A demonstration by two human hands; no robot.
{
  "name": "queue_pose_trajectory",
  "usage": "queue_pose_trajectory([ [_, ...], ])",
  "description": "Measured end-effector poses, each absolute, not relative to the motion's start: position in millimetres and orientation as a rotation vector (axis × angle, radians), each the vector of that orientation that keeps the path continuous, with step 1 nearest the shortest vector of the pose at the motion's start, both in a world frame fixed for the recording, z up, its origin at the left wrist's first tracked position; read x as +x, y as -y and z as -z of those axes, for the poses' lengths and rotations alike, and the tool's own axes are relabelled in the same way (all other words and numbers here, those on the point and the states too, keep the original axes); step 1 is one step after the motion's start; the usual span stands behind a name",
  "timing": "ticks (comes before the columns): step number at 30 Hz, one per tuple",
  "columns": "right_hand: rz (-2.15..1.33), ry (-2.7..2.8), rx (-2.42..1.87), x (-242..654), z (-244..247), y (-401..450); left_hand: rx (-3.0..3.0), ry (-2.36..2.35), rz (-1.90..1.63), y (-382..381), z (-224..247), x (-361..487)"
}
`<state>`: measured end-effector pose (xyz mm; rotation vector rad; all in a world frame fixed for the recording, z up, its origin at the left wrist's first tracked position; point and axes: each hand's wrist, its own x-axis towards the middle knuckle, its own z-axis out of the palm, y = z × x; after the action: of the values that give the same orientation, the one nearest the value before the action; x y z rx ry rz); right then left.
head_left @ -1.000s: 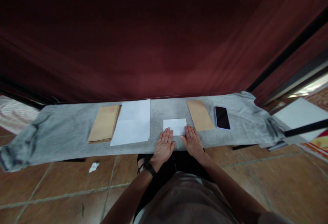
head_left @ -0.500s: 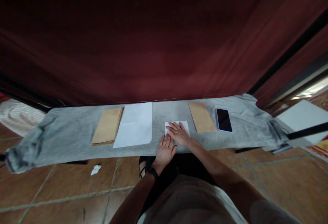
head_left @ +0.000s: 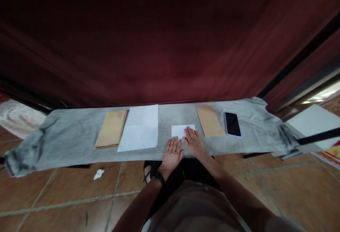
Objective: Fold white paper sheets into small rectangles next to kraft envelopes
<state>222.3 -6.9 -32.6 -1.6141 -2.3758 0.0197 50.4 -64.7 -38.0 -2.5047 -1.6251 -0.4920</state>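
Observation:
A small white folded paper (head_left: 178,129) lies flat on the grey cloth in front of me. My left hand (head_left: 172,156) rests flat on its near left corner, fingers stretched out. On its right side lies my right hand (head_left: 194,142), also flat with the fingers extended. The hands are side by side, a little apart, and cover the paper's lower edge. To the left is a stack of white paper sheets (head_left: 139,128) with a faint crease across it. A single brown envelope (head_left: 209,121) sits to the right of the folded paper.
A pile of brown envelopes (head_left: 110,129) lies left of the white sheets. At the right is a phone (head_left: 232,124) with a dark screen. The narrow bench under the grey cloth (head_left: 71,133) backs onto a dark red curtain (head_left: 170,55). A crumpled white scrap (head_left: 99,174) is on the tiled floor.
My right hand has slid to the right, off the middle of the folded paper to its right side, uncovering more of it. My left hand has stayed in place.

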Motion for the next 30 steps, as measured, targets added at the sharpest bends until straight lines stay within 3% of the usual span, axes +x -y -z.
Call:
queue_pose_trajectory([
  [14, 0.09, 2.274, -1.661, 233, 35, 19, -2.549, 1.966, 0.342, 25, 20, 83],
  [30, 0.11, 2.281, -1.658, 236, 35, 19, -2.539, 1.952, 0.254, 12, 15, 75],
])
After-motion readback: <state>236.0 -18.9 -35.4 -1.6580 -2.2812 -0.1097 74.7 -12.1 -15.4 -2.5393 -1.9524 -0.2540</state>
